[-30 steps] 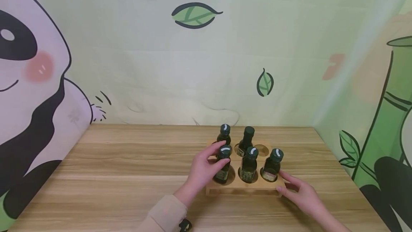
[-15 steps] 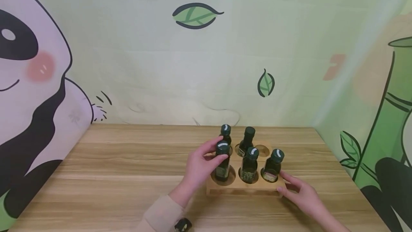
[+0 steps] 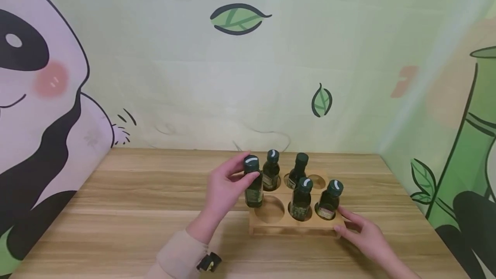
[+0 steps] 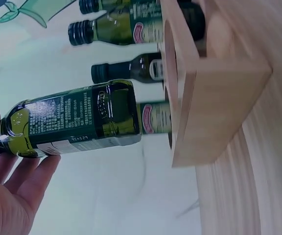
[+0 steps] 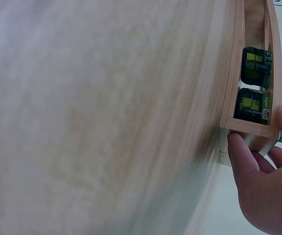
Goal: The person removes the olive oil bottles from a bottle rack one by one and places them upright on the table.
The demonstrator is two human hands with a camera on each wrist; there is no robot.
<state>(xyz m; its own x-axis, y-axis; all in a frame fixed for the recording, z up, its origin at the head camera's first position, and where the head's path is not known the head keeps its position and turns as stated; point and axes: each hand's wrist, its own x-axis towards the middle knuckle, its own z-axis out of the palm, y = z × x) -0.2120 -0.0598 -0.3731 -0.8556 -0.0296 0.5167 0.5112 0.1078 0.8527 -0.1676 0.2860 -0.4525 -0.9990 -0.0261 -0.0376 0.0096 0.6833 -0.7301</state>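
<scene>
My left hand (image 3: 224, 186) pinches a dark green bottle (image 3: 253, 188) near its black cap, holding it upright just left of the wooden rack (image 3: 296, 229). In the left wrist view this bottle (image 4: 77, 117) is out of the rack (image 4: 214, 112), its base facing the rack's top. The rack's front left hole (image 3: 269, 210) holds no bottle. My right hand (image 3: 362, 234) grips the rack's right end; in the right wrist view its thumb and fingers (image 5: 244, 159) lie around the end panel.
Two bottles stand in the front row, one in the middle (image 3: 300, 203) and one at the right (image 3: 327, 203). Two more, at the back left (image 3: 271, 171) and back middle (image 3: 297, 171), stand behind. A printed cloth (image 3: 174, 63) rises behind the wooden table (image 3: 135, 218).
My left hand has raised the bottle from the front left hole and carried it left, past the rack's edge. My right hand has stayed on the rack's end.
</scene>
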